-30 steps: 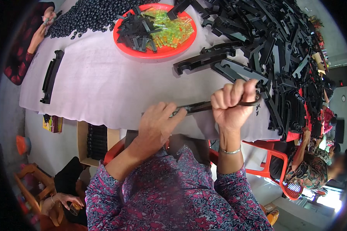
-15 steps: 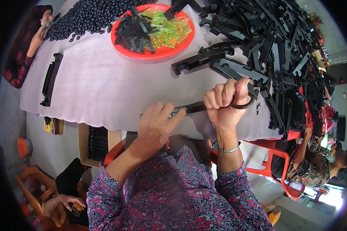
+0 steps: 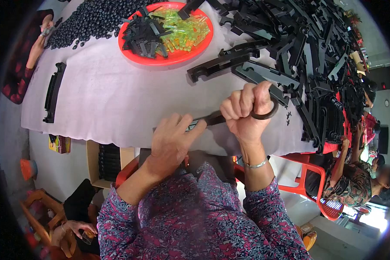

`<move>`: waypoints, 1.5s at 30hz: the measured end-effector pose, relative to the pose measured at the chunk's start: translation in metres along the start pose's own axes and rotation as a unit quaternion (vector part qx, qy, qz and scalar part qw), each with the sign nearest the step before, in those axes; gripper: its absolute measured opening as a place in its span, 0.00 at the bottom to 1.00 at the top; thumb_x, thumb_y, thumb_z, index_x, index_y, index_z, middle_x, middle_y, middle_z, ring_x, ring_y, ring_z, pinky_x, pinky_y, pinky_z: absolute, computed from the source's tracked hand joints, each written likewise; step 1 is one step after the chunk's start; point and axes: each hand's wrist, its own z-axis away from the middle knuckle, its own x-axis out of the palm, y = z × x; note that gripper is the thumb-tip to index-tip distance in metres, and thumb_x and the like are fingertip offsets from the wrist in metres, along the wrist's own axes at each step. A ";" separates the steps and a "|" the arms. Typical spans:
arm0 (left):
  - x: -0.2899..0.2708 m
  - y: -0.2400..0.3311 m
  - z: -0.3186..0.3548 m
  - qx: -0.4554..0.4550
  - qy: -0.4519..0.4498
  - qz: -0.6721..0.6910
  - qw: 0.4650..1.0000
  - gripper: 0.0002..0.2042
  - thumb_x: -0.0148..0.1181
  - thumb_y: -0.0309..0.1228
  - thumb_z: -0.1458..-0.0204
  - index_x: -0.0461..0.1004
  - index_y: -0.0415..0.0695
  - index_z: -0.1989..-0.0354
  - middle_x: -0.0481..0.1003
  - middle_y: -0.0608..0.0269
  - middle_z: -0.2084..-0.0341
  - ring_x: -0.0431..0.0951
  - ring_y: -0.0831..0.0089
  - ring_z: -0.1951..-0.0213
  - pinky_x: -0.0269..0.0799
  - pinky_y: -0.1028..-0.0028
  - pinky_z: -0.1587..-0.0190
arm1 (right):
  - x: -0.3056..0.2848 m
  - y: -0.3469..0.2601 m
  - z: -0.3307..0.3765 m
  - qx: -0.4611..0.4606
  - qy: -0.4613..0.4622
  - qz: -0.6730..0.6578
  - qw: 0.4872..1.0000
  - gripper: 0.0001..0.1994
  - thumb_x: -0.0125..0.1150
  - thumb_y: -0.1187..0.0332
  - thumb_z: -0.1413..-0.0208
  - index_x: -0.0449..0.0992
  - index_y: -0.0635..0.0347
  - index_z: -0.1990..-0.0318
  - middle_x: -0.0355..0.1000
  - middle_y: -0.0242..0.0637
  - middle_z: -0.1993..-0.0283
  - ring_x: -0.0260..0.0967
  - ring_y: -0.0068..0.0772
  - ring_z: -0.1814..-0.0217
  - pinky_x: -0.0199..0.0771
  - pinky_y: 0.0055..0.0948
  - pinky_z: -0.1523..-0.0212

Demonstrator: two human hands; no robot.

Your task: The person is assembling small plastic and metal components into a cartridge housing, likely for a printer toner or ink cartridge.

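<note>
Over the table's near edge, my right hand (image 3: 247, 112) is closed in a fist with the thumb up. It grips a dark tool that looks like scissors (image 3: 265, 116), whose rounded loop handle sticks out on the right. The tool's narrow dark part runs left toward my left hand (image 3: 172, 135). That hand is bent over a black plastic piece (image 3: 193, 125) with a pale sheen, pinching it against the cloth. Most of the piece is hidden under my fingers, and I cannot tell exactly where the two meet.
A red plate (image 3: 167, 61) holds black clips and yellow-green tubes. Black plastic parts (image 3: 286, 47) lie heaped at right; small black caps (image 3: 89, 21) spread at back left. One long black part (image 3: 54, 93) lies alone at left. Another person's hands (image 3: 41, 41) are at far left. Red chairs (image 3: 305, 173) stand nearby.
The whole view has shifted slightly, moving the scene a little left. Both hands keep the same grips, and nothing has been let go or taken up.
</note>
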 end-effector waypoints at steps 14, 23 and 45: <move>0.004 -0.002 -0.002 0.021 0.016 -0.017 1.000 0.15 0.55 0.31 0.51 0.79 0.49 0.54 0.69 0.64 0.68 0.71 0.64 0.66 0.65 0.66 0.67 | -0.026 0.012 -0.003 0.107 0.005 -0.033 0.994 0.31 0.37 0.45 0.28 0.52 0.49 0.85 0.44 0.24 0.86 0.36 0.22 0.83 0.37 0.28 0.80; 0.004 -0.001 -0.002 0.013 0.008 -0.015 1.000 0.15 0.54 0.31 0.51 0.79 0.50 0.54 0.69 0.66 0.68 0.70 0.66 0.67 0.65 0.66 0.66 | -0.017 0.008 -0.003 0.098 -0.031 -0.024 0.994 0.31 0.37 0.45 0.28 0.52 0.49 0.85 0.44 0.23 0.86 0.34 0.22 0.82 0.37 0.28 0.79; 0.012 -0.004 0.000 0.001 -0.012 -0.047 0.999 0.19 0.58 0.31 0.54 0.82 0.59 0.52 0.73 0.70 0.62 0.72 0.66 0.63 0.69 0.66 0.62 | -0.008 0.010 -0.008 0.095 -0.070 0.004 0.993 0.24 0.44 0.58 0.30 0.55 0.55 0.81 0.49 0.27 0.84 0.42 0.22 0.83 0.45 0.28 0.80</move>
